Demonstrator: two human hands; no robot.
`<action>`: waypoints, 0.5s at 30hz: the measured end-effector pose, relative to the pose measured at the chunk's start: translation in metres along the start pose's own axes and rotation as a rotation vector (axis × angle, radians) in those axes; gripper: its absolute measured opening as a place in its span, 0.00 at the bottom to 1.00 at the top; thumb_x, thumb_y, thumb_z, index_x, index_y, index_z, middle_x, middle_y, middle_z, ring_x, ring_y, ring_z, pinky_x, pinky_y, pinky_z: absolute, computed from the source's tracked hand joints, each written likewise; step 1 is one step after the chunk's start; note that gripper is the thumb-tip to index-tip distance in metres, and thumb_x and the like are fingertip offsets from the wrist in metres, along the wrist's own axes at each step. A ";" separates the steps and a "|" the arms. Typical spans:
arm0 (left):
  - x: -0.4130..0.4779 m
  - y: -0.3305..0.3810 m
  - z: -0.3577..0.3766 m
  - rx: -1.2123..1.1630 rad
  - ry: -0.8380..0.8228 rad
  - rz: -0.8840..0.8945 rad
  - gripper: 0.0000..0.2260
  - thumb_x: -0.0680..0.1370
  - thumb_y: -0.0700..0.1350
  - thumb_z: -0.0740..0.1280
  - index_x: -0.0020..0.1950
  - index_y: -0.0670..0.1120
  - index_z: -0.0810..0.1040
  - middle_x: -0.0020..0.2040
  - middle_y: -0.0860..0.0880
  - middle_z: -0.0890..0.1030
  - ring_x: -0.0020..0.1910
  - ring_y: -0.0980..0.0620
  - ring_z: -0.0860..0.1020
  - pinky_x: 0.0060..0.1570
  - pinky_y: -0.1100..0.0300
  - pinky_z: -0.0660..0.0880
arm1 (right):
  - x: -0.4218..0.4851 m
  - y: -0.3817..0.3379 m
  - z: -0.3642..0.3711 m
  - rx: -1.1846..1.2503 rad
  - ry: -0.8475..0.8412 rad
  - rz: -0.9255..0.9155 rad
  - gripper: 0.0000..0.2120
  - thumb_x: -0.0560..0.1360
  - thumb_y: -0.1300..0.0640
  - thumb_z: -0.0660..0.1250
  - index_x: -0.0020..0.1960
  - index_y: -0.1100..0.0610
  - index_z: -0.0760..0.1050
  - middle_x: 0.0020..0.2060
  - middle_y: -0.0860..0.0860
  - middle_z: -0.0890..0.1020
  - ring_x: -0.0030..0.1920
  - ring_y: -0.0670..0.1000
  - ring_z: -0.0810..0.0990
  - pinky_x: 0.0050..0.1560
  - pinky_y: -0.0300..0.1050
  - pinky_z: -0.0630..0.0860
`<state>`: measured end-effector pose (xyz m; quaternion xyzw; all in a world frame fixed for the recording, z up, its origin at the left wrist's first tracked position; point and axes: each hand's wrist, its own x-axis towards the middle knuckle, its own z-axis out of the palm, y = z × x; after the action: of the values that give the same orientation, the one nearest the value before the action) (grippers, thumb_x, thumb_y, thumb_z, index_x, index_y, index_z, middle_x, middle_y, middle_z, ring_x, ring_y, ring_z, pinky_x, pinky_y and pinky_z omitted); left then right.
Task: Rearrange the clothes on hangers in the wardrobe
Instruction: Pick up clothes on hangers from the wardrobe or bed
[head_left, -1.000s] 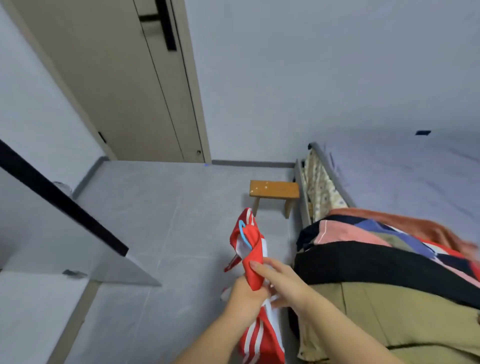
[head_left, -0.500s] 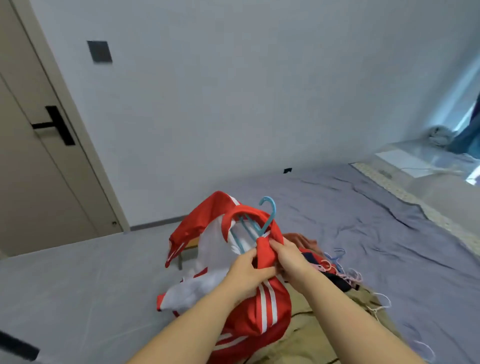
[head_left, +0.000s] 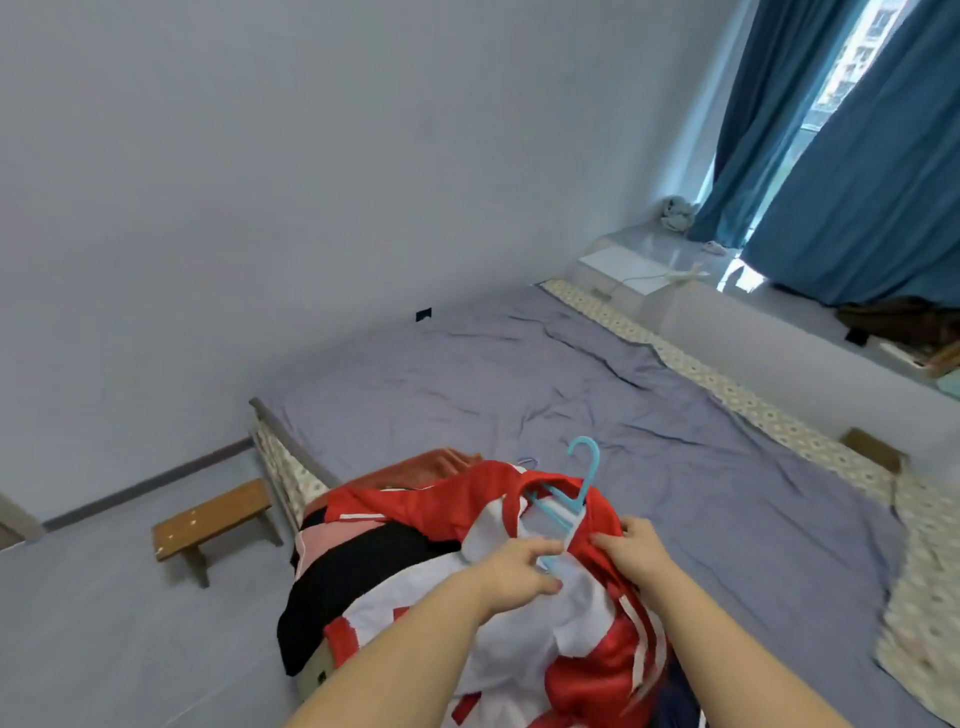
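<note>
Your left hand (head_left: 511, 571) curls its fingers round the blue hanger (head_left: 588, 480); your right hand (head_left: 631, 553) pinches the red jacket (head_left: 597, 670) over the bed (head_left: 571, 395).

The red jacket (head_left: 457, 506) hides part of the blue hanger (head_left: 592, 470) and runs off the bottom edge.
</note>
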<state>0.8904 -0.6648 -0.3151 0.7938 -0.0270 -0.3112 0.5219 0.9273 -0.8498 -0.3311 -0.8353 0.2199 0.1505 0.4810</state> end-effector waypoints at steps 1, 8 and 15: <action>0.010 -0.001 -0.001 -0.028 0.031 -0.028 0.21 0.78 0.39 0.65 0.71 0.46 0.70 0.65 0.49 0.74 0.59 0.59 0.70 0.53 0.72 0.68 | 0.016 0.015 -0.010 -0.015 0.069 0.020 0.05 0.70 0.65 0.69 0.35 0.62 0.79 0.34 0.60 0.82 0.35 0.55 0.79 0.40 0.51 0.76; 0.050 -0.017 -0.028 -0.053 0.293 -0.028 0.10 0.79 0.41 0.65 0.60 0.44 0.79 0.53 0.51 0.79 0.54 0.56 0.76 0.42 0.75 0.70 | 0.057 0.023 -0.043 -0.094 0.271 0.047 0.11 0.73 0.55 0.71 0.50 0.62 0.80 0.48 0.59 0.83 0.53 0.60 0.80 0.52 0.46 0.72; 0.020 -0.028 -0.079 0.395 0.477 -0.043 0.08 0.79 0.52 0.62 0.54 0.52 0.77 0.52 0.54 0.81 0.52 0.51 0.77 0.53 0.53 0.76 | 0.050 -0.034 0.015 -0.275 0.099 -0.181 0.07 0.74 0.58 0.68 0.38 0.56 0.76 0.36 0.55 0.81 0.42 0.54 0.78 0.43 0.43 0.69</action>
<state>0.9397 -0.5954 -0.3271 0.9309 0.0531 -0.1161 0.3422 0.9868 -0.8325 -0.3367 -0.9160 0.1445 0.0937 0.3625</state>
